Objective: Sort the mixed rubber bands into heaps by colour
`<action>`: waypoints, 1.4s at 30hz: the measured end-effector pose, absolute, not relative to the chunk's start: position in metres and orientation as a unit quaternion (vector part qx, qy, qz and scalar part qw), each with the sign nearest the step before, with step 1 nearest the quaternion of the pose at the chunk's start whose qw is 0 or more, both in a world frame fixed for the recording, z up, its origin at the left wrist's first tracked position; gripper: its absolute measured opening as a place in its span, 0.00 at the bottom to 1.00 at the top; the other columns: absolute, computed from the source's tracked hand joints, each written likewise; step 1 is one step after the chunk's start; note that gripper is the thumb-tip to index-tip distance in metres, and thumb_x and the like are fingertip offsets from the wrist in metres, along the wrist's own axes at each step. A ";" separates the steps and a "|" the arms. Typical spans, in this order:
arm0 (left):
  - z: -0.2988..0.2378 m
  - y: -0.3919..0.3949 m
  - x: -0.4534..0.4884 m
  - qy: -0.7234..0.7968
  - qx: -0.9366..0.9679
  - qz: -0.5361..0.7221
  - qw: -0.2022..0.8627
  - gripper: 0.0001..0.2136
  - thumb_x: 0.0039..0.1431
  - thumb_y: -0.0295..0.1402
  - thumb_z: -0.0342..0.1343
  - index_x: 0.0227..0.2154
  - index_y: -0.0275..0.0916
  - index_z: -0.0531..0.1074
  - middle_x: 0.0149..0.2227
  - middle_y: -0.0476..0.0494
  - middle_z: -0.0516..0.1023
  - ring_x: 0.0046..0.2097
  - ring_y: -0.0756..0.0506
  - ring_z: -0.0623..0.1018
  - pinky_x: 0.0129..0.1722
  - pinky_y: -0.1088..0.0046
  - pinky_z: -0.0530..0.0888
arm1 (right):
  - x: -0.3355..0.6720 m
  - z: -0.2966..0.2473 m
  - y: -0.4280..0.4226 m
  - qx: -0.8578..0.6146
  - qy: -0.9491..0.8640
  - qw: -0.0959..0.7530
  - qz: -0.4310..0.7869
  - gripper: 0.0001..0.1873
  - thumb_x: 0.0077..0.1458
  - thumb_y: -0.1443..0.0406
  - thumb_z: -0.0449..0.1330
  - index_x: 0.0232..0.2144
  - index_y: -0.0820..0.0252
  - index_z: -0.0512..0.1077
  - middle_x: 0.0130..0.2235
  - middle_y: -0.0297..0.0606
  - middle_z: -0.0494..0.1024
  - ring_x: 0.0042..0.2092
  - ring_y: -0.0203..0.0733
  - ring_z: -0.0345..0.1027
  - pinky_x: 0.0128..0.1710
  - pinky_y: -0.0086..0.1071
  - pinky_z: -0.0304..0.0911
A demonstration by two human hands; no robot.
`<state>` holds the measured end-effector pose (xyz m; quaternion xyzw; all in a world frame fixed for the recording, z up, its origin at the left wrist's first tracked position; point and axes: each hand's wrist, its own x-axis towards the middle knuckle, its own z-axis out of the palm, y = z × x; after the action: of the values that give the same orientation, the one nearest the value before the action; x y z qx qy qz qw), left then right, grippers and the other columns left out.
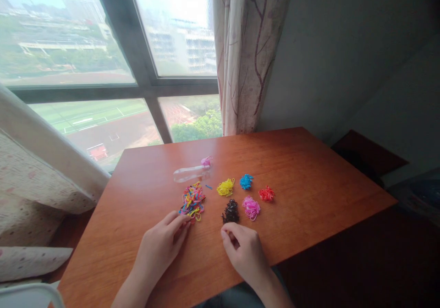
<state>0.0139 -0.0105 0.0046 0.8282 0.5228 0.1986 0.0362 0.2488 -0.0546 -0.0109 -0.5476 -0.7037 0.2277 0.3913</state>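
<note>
A pile of mixed-colour rubber bands (193, 199) lies on the wooden table. My left hand (165, 237) touches its near edge, fingers pinched together; what they hold, if anything, is too small to make out. Just in front of the black rubber bands (230, 211) rests my right hand (244, 248), thumb and forefinger closed, their contents hidden. Around the black heap sit yellow bands (226, 187), blue bands (246, 181), red bands (266, 193) and pink bands (251, 208), each in its own heap. One loose blue band (208, 187) lies beside the mixed pile.
Behind the mixed pile a clear plastic bottle-shaped container (187, 173) lies on its side, a pink piece (206, 161) at its right end. The brown table (309, 179) stands against a window with a patterned curtain (240, 60). Another curtain (30, 161) hangs at left.
</note>
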 end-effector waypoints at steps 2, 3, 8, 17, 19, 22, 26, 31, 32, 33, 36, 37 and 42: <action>0.005 -0.010 0.014 0.518 0.829 0.211 0.032 0.13 0.68 0.38 0.46 0.38 0.47 0.77 0.36 0.51 0.80 0.29 0.51 0.80 0.27 0.79 0.71 | 0.249 -0.011 -0.055 -0.548 -0.702 0.391 0.231 0.09 0.62 0.67 0.52 0.32 0.57 0.71 0.25 0.30 0.71 0.27 0.35 0.66 0.30 0.27 0.53; 0.005 -0.010 0.014 0.515 0.828 0.218 0.031 0.13 0.67 0.39 0.47 0.38 0.47 0.77 0.35 0.52 0.81 0.29 0.51 0.80 0.27 0.79 0.72 | 0.249 -0.011 -0.055 -0.548 -0.701 0.391 0.233 0.09 0.62 0.67 0.52 0.32 0.57 0.71 0.25 0.30 0.71 0.27 0.35 0.66 0.30 0.27 0.54; 0.005 -0.009 0.014 0.507 0.823 0.253 0.042 0.12 0.67 0.39 0.48 0.37 0.44 0.77 0.33 0.50 0.81 0.31 0.49 0.81 0.30 0.78 0.74 | 0.249 -0.012 -0.056 -0.548 -0.701 0.389 0.239 0.09 0.62 0.67 0.52 0.33 0.57 0.71 0.25 0.30 0.71 0.28 0.35 0.67 0.30 0.26 0.55; 0.009 -0.008 0.015 0.499 0.809 0.292 0.108 0.11 0.64 0.35 0.49 0.38 0.42 0.78 0.37 0.45 0.83 0.28 0.51 0.79 0.27 0.79 0.75 | 0.246 -0.010 -0.055 -0.550 -0.723 0.362 0.210 0.10 0.63 0.67 0.52 0.32 0.56 0.72 0.26 0.31 0.73 0.28 0.36 0.68 0.31 0.28 0.54; 0.010 -0.008 0.016 0.497 0.806 0.300 0.113 0.11 0.64 0.34 0.49 0.37 0.42 0.77 0.36 0.46 0.83 0.25 0.52 0.77 0.26 0.80 0.74 | 0.244 -0.011 -0.055 -0.547 -0.730 0.353 0.206 0.10 0.63 0.67 0.52 0.32 0.56 0.72 0.27 0.32 0.74 0.29 0.37 0.69 0.31 0.28 0.54; 0.011 -0.008 0.017 0.500 0.802 0.306 0.112 0.11 0.63 0.33 0.49 0.37 0.41 0.77 0.32 0.47 0.83 0.22 0.53 0.75 0.24 0.81 0.72 | 0.242 -0.011 -0.053 -0.544 -0.737 0.340 0.211 0.09 0.63 0.68 0.52 0.33 0.56 0.71 0.28 0.32 0.75 0.31 0.37 0.69 0.33 0.28 0.54; 0.008 -0.008 0.016 0.508 0.797 0.305 0.117 0.10 0.62 0.32 0.50 0.36 0.40 0.77 0.31 0.47 0.83 0.23 0.52 0.76 0.24 0.81 0.72 | 0.236 -0.008 -0.051 -0.543 -0.739 0.333 0.220 0.09 0.63 0.68 0.52 0.33 0.56 0.71 0.29 0.32 0.76 0.31 0.37 0.70 0.33 0.28 0.54; 0.005 -0.009 0.015 0.514 0.786 0.315 0.139 0.09 0.61 0.32 0.51 0.36 0.41 0.77 0.33 0.47 0.84 0.27 0.51 0.79 0.28 0.80 0.74 | 0.220 -0.005 -0.045 -0.543 -0.740 0.334 0.215 0.07 0.61 0.68 0.55 0.37 0.55 0.72 0.29 0.31 0.77 0.31 0.38 0.71 0.32 0.28 0.54; 0.006 -0.009 0.015 0.513 0.784 0.317 0.145 0.09 0.61 0.32 0.51 0.35 0.41 0.77 0.32 0.47 0.84 0.27 0.51 0.78 0.28 0.80 0.74 | 0.217 -0.004 -0.044 -0.545 -0.739 0.334 0.212 0.07 0.60 0.68 0.56 0.39 0.55 0.72 0.30 0.31 0.78 0.31 0.38 0.72 0.32 0.28 0.54; 0.007 -0.009 0.015 0.513 0.782 0.319 0.151 0.09 0.61 0.32 0.51 0.35 0.41 0.77 0.31 0.48 0.83 0.26 0.51 0.78 0.28 0.80 0.74 | 0.213 -0.004 -0.043 -0.548 -0.738 0.333 0.210 0.08 0.60 0.68 0.57 0.41 0.54 0.73 0.30 0.31 0.78 0.31 0.38 0.72 0.31 0.28 0.55; 0.012 -0.011 0.018 0.513 0.778 0.323 0.167 0.08 0.61 0.33 0.52 0.35 0.41 0.77 0.29 0.49 0.82 0.24 0.52 0.75 0.26 0.80 0.73 | 0.204 -0.005 -0.039 -0.558 -0.735 0.325 0.205 0.12 0.58 0.68 0.59 0.45 0.54 0.72 0.28 0.30 0.78 0.30 0.39 0.73 0.31 0.28 0.55; 0.014 -0.011 0.019 0.511 0.777 0.325 0.172 0.08 0.61 0.33 0.52 0.34 0.41 0.77 0.29 0.49 0.82 0.24 0.52 0.75 0.25 0.80 0.73 | 0.203 -0.006 -0.038 -0.560 -0.736 0.322 0.203 0.13 0.58 0.68 0.59 0.46 0.54 0.72 0.27 0.30 0.77 0.30 0.40 0.73 0.30 0.28 0.56; 0.017 -0.012 0.022 0.502 0.778 0.324 0.193 0.08 0.61 0.33 0.52 0.34 0.40 0.77 0.28 0.49 0.81 0.24 0.52 0.76 0.26 0.81 0.72 | 0.200 -0.009 -0.038 -0.554 -0.740 0.332 0.188 0.10 0.58 0.68 0.59 0.43 0.54 0.73 0.29 0.31 0.78 0.31 0.40 0.74 0.31 0.28 0.57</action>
<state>0.0222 -0.0123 0.0171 0.7783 0.5020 0.3242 0.1929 0.2002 -0.0376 -0.0095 -0.5542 -0.7400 0.1877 0.3317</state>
